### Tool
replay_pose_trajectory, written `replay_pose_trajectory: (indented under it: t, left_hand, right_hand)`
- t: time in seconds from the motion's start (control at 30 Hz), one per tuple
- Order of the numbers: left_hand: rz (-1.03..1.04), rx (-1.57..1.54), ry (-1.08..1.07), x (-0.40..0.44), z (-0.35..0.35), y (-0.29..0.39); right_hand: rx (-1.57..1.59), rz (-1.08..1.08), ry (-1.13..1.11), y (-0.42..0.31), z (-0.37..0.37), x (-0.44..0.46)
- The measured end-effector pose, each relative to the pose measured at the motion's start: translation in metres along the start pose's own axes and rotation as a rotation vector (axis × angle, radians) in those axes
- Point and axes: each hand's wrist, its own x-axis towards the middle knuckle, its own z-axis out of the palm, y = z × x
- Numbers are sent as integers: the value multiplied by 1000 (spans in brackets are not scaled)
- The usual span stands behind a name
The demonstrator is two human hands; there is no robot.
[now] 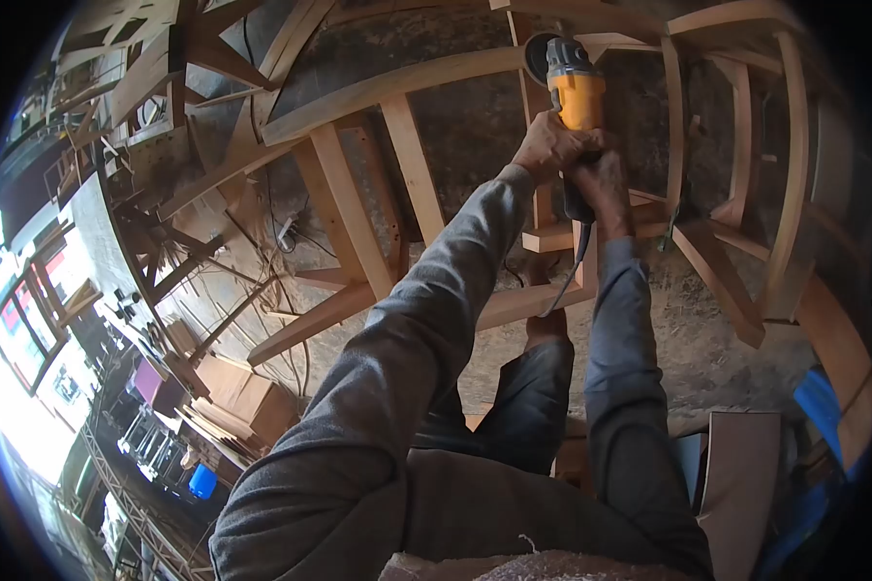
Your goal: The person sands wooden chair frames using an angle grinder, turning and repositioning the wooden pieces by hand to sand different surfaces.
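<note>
A yellow angle grinder with a grey and black head is held out at the top of the view. My left hand is closed around the front of its body. Behind it, my right hand grips the dark rear handle. The grinder's round disc is at the end of a curved wooden rail; I cannot tell whether they touch. A dark power cord hangs from the back of the tool. The rail belongs to a wooden frame with slanted slats below it.
More wooden frames stand at the right, and others are stacked at the upper left. Boards and a blue container are at the lower left. A flat panel leans near my right side. Loose cables lie on the floor.
</note>
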Motion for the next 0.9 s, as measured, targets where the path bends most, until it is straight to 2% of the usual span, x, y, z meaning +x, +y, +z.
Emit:
replay_pose_trajectory:
  t: [0.07, 0.17, 0.37, 0.47, 0.57, 0.6, 0.67, 0.8, 0.9]
  left_hand:
    - [-49, 30, 8, -1, -2, -5]
    - [25, -178, -19, -17, 21, -24]
    - [-28, -139, -60, -48, 31, -31]
    - [-51, -131, -97, -68, 40, -51]
    - [-30, -77, -97, -87, 57, -73]
    - [-58, -315, -113, -95, 62, -81]
    - [-60, -201, -143, -115, 70, -98]
    - [-141, -10, -183, -159, 84, -108]
    - [-232, -28, -225, -188, 96, -121]
  right_hand:
    - [107, 64, -45, -14, -1, -7]
    - [3, 40, 51, 26, 1, -28]
    - [117, 125, 45, 33, 8, -67]
    - [152, 0, 107, 62, 18, -96]
    - [274, 185, 79, 75, 24, -132]
    - [315, 138, 117, 80, 27, -145]
    - [390, 47, 192, 89, 32, -170]
    - [429, 156, 205, 105, 40, -224]
    - [462, 230, 233, 115, 49, -262]
